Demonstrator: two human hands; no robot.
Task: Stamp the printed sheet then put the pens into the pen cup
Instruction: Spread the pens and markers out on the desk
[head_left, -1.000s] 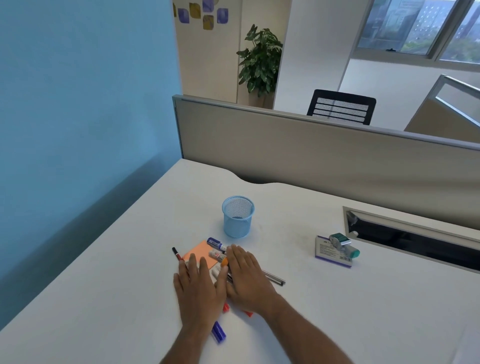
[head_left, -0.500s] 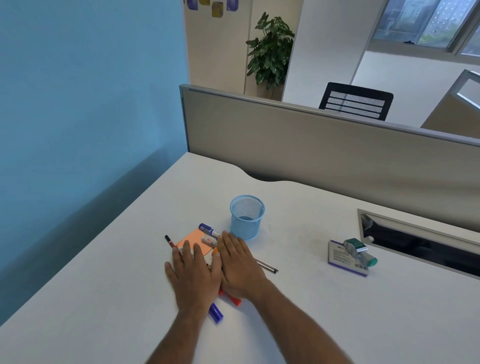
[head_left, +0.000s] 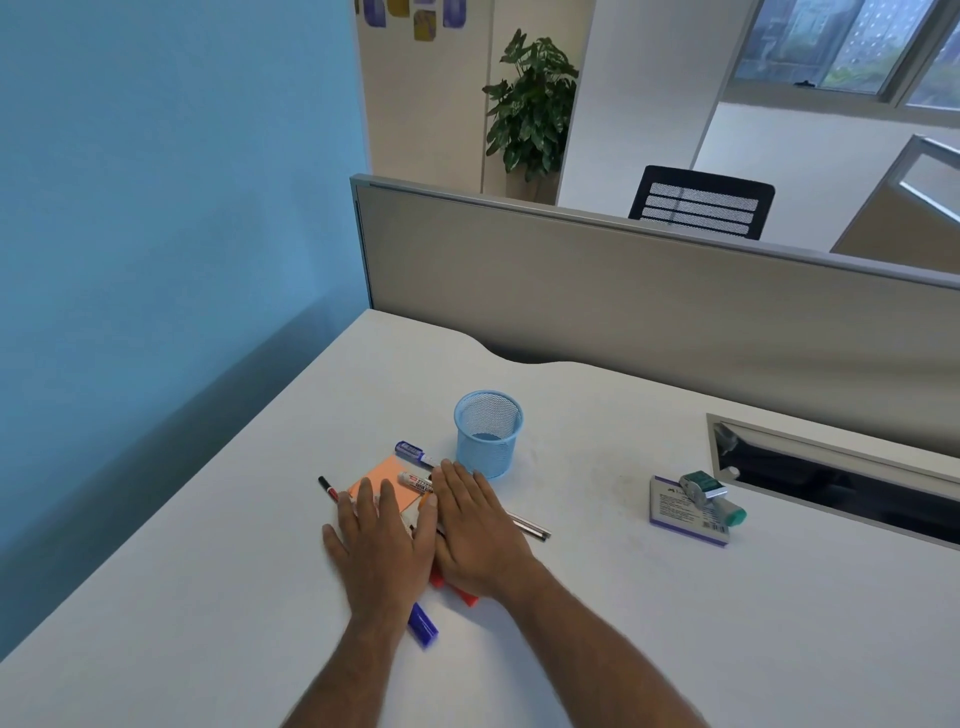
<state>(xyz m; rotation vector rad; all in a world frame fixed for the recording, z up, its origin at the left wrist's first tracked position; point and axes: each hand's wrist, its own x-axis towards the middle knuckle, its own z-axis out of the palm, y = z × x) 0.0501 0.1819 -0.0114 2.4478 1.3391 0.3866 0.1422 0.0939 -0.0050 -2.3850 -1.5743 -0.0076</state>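
Observation:
My left hand (head_left: 382, 545) and my right hand (head_left: 480, 525) lie flat, side by side, on an orange sheet (head_left: 384, 480) and several pens on the white desk (head_left: 597, 597). A blue-capped marker (head_left: 413, 452) and a white marker (head_left: 415, 482) stick out past my fingertips. A thin black pen (head_left: 328, 488) pokes out left, a silver pen (head_left: 530, 526) right, and a purple marker (head_left: 423, 626) and a red marker (head_left: 465, 596) near my wrists. The blue mesh pen cup (head_left: 488, 434) stands upright just beyond my right hand. A green stamp (head_left: 711, 496) lies on a purple-edged pad (head_left: 680, 512) to the right.
A grey partition (head_left: 623, 291) closes the desk's far side. A cable slot (head_left: 831, 467) opens at the right rear. A blue wall (head_left: 156, 208) runs along the left. A black chair (head_left: 701, 202) and a plant (head_left: 532, 104) stand behind the partition.
Both hands have stayed flat on the pens and orange sheet. Only the camera's view has shifted a little.

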